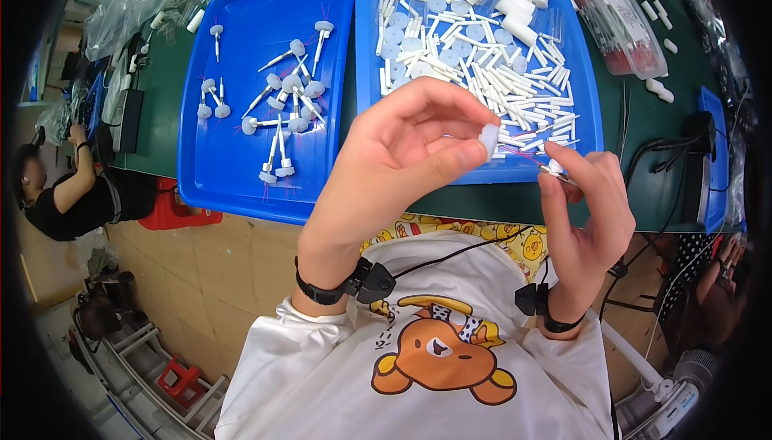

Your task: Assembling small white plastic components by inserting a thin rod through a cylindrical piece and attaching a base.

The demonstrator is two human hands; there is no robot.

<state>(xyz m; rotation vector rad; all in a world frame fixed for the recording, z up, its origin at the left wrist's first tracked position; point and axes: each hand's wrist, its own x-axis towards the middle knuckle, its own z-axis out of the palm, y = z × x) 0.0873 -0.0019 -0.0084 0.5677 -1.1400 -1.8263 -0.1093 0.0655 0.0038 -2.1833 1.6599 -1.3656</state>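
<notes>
My left hand pinches a pale round disc on edge between thumb and fingers. Close by on the right, my right hand is closed on a small white piece with a thin metallic part. Fine red wires show between the two hands. Both hands hover over the near edge of a blue tray. Many white tubes and pale discs lie loose in that tray. My fingers partly hide what they hold.
Another blue tray at left holds several disc-and-tube assemblies with thin red wires. A clear box of red items stands at far right. Black cables run along the right side. A co-worker sits at the left.
</notes>
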